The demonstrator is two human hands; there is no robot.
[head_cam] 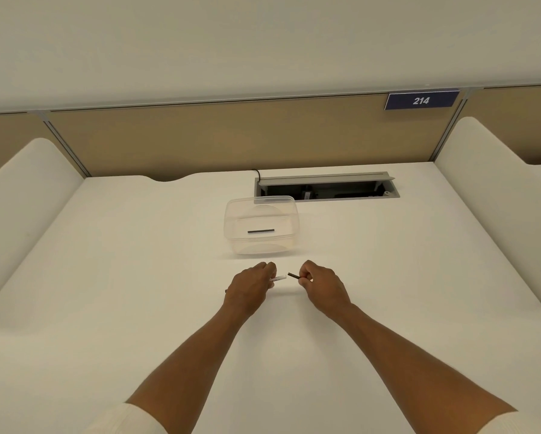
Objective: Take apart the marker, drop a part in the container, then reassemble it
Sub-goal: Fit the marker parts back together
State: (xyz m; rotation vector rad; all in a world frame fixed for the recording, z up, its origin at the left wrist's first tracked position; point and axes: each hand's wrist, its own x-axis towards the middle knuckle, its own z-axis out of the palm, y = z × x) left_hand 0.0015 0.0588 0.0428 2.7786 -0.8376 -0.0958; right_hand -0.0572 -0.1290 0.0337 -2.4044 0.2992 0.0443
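My left hand (251, 286) is closed around the white marker body (279, 278), whose open end pokes out to the right. My right hand (320, 286) pinches a short dark marker part (293, 275), its tip pointing left at the body with a small gap between them. Both hands hover just above the white desk, in front of the clear plastic container (289, 225). Inside the container lies a thin dark stick-like marker part (260, 231), flat on the bottom.
A cable hatch (325, 187) stands open in the desk behind the container, with a black cable at its left end. Tan partition panels close off the back, with a blue "214" sign (421, 100). White rounded dividers flank the desk left and right.
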